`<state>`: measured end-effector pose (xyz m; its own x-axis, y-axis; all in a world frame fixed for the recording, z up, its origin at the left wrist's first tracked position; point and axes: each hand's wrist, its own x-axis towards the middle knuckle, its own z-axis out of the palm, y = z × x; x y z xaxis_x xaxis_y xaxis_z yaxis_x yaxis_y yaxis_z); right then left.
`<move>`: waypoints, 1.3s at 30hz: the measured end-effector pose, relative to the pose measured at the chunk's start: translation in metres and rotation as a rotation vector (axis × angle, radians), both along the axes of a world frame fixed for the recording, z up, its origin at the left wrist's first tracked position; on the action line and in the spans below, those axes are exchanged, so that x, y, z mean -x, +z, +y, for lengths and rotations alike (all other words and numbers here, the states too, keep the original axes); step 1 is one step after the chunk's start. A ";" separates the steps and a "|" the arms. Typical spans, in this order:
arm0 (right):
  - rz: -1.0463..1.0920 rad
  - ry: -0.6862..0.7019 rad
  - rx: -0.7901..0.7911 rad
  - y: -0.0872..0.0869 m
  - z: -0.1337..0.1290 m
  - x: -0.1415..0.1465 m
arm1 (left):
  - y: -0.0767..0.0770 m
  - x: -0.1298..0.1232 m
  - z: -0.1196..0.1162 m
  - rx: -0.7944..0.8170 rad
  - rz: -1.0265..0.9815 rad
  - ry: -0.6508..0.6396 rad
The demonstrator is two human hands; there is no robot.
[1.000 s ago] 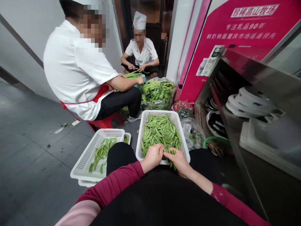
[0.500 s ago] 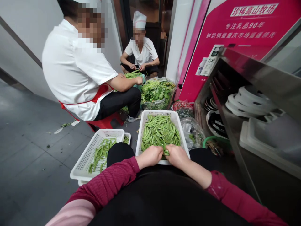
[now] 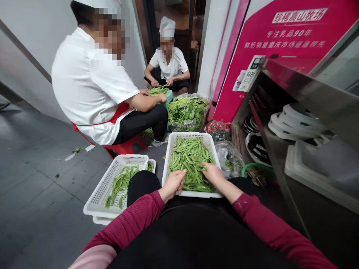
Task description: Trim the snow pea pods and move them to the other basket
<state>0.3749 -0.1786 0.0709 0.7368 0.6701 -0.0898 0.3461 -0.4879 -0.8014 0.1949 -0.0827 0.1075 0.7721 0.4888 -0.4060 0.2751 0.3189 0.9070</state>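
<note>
A white perforated basket (image 3: pixel 165 164) rests on my lap, heaped with green pea pods (image 3: pixel 190 158). Over its near left corner is my left hand (image 3: pixel 173 184), fingers curled together; whatever they may pinch is hidden. My right hand (image 3: pixel 214 175) reaches over the right side of the heap, thumb and fingers closed on a pea pod (image 3: pixel 204 168). To the left of my knee, a second white basket (image 3: pixel 97 194) holds a smaller, loose pile of pea pods (image 3: pixel 123 183).
One co-worker (image 3: pixel 92 78) sits on a red stool (image 3: pixel 123 148) at the left; another (image 3: pixel 168 61) squats behind, handling green stems. Leafy greens fill a large bag (image 3: pixel 187 112). At right are a clear plastic bag (image 3: pixel 230 158), a green-rimmed bin (image 3: pixel 252 165) and a metal shelf (image 3: pixel 276 149).
My hands, close together at the basket's near edge before, have parted. The left has shifted slightly left, the right has moved right and farther over the heap.
</note>
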 end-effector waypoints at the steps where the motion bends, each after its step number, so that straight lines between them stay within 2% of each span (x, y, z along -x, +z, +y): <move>1: -0.027 0.027 0.034 -0.004 0.004 0.003 | 0.000 0.000 -0.002 -0.033 0.018 -0.021; 4: -0.046 0.065 0.080 -0.010 0.012 0.009 | -0.001 0.000 -0.008 -0.153 0.101 -0.085; 8: 0.043 0.075 0.069 -0.001 0.004 0.004 | -0.001 0.000 -0.008 -0.373 0.217 -0.172; 11: 0.239 0.083 0.015 0.011 -0.012 0.003 | 0.004 -0.005 -0.008 -0.624 0.213 -0.285; 14: 0.503 0.069 -0.118 0.023 -0.025 0.011 | 0.010 -0.013 -0.013 -0.843 0.062 -0.365; 17: 0.812 -0.009 -0.285 0.034 -0.030 0.022 | 0.017 -0.018 -0.020 -0.954 -0.063 -0.422; 19: 0.916 -0.032 -0.334 0.041 -0.031 0.029 | 0.022 -0.019 -0.022 -1.009 -0.070 -0.443; 26: 0.879 0.030 -0.306 0.053 -0.031 0.040 | 0.033 -0.012 -0.019 -1.145 -0.092 -0.533; 32: 0.840 0.237 -0.172 0.052 -0.036 0.047 | 0.030 -0.008 -0.025 -1.199 -0.097 -0.639; 34: 0.823 0.289 -0.111 0.052 -0.040 0.048 | 0.026 -0.007 -0.018 -1.202 -0.057 -0.583; 38: 0.879 0.334 -0.094 0.056 -0.050 0.048 | 0.024 -0.007 0.016 -1.142 0.127 -0.193; 39: 0.902 0.341 -0.103 0.057 -0.052 0.047 | 0.024 -0.006 0.023 -1.127 0.146 -0.131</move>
<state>0.3280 -0.2306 0.1279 0.1845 0.8711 -0.4552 -0.3098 -0.3880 -0.8680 0.2008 -0.0600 0.1317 0.8257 0.5506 0.1223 0.3722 -0.6948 0.6154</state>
